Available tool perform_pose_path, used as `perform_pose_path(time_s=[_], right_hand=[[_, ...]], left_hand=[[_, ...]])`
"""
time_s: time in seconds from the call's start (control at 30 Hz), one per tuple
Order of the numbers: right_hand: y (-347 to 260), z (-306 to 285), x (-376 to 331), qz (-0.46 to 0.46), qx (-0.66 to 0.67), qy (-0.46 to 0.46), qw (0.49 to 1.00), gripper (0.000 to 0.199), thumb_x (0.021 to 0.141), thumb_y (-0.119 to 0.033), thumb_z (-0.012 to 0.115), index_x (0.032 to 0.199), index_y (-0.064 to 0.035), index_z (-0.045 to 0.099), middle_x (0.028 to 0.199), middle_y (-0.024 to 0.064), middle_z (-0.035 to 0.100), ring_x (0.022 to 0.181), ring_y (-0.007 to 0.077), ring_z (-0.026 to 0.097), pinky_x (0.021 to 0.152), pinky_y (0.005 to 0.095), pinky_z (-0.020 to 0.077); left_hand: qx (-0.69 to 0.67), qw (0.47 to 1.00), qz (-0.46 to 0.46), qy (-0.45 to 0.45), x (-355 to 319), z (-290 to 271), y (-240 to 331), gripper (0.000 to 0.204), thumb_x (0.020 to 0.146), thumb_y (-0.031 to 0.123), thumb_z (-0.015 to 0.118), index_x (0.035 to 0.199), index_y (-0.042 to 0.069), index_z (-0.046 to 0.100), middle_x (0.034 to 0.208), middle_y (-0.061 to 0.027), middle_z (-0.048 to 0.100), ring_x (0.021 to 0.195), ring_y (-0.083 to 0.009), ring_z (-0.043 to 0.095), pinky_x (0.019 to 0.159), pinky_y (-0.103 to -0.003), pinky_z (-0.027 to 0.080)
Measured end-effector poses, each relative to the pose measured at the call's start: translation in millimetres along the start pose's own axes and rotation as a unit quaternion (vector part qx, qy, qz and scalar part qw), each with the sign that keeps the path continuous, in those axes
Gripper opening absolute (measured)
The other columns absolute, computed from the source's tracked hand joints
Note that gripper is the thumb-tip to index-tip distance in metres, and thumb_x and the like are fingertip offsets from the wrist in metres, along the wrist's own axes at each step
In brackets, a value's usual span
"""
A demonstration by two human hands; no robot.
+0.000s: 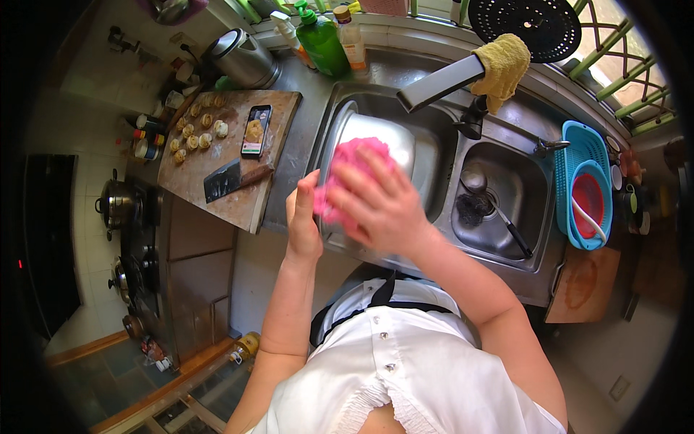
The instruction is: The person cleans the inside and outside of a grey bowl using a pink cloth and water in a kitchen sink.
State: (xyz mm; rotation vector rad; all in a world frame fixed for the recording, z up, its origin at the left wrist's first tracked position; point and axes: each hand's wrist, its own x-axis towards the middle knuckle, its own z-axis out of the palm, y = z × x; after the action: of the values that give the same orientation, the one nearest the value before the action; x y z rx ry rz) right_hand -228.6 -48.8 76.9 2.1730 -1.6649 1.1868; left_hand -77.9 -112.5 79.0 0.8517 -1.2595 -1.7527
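A bunched pink cloth (pixel 361 153) is pressed between my two hands over the front left of the larger sink basin. Across its near face lies my right hand (pixel 379 202), fingers slightly blurred and bent over the fabric. My left hand (pixel 303 220) holds the cloth from its left side, thumb pointing up; most of its other fingers are hidden. Behind the cloth, a shiny metal bowl (pixel 394 141) sits in the larger sink basin (pixel 436 166), partly covered by the cloth and my right hand.
At left, a wooden board (pixel 249 206) bears a cleaver (pixel 223 181), a phone (pixel 256 132) and several small dough pieces (pixel 189 130). A yellow cloth (pixel 502 69) hangs on the faucet (pixel 441 83). The smaller basin (pixel 499 155) holds a ladle (pixel 512 230); blue baskets (pixel 578 137) stand right.
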Motion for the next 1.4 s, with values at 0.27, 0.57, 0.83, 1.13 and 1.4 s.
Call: perform_pose_path(time_s=[0.27,0.57,0.83,1.13,1.4], right_hand=[[117.3,37.9,39.2,0.328,0.588,-0.15,0.724,0.044,0.087,-0.032,0.061,0.125,-0.0124,0.056,0.127,0.0041,0.055,0.117,0.0166,0.051,0.096,0.03,0.0402],[90.2,60.8,-46.0,0.559,0.599,0.079,0.568,0.056,0.096,-0.045,0.045,0.143,-0.0188,0.032,0.133,0.0016,0.048,0.119,0.0148,0.049,0.092,0.0308,0.0439],[9.7,17.9,-41.7,0.14,0.198,0.07,0.968,0.048,0.072,-0.007,0.073,0.117,-0.0101,0.056,0.134,0.0203,0.043,0.128,0.0397,0.039,0.101,0.0445,0.0385],[74.0,27.8,-16.4,0.235,0.17,0.076,0.954,0.034,0.085,-0.022,0.062,0.114,-0.0054,0.059,0.123,0.0161,0.05,0.116,0.0333,0.046,0.098,0.0416,0.0394],[72.0,70.0,-83.6,0.53,0.675,0.2,0.473,0.028,0.091,-0.033,0.058,0.104,-0.0086,0.058,0.098,0.0059,0.059,0.091,0.0193,0.058,0.081,0.0344,0.0487]], left_hand=[[0.014,0.996,-0.014,0.084,-11.1,-20.8,8.0,0.022,0.085,0.004,0.064,0.105,-0.002,0.062,0.092,-0.0063,0.067,0.08,-0.0108,0.062,0.073,-0.023,0.049],[-0.229,0.948,-0.03,0.218,4.0,-69.3,-36.0,0.028,0.093,0.017,0.055,0.116,0.001,0.055,0.108,-0.0087,0.063,0.097,-0.0202,0.061,0.085,-0.034,0.05],[-0.188,0.958,0.006,0.215,22.7,-56.2,-42.2,0.027,0.095,0.017,0.05,0.118,0.002,0.054,0.112,-0.0092,0.062,0.101,-0.0209,0.06,0.088,-0.036,0.049],[-0.217,0.963,-0.041,0.157,6.5,-33.2,-22.8,0.026,0.094,0.014,0.052,0.117,0.002,0.055,0.109,-0.0089,0.062,0.097,-0.0203,0.061,0.085,-0.034,0.051],[-0.061,0.977,0.009,0.206,0.9,0.8,-4.7,0.028,0.087,0.017,0.066,0.11,0.002,0.06,0.1,-0.0056,0.064,0.09,-0.0155,0.06,0.08,-0.03,0.05]])
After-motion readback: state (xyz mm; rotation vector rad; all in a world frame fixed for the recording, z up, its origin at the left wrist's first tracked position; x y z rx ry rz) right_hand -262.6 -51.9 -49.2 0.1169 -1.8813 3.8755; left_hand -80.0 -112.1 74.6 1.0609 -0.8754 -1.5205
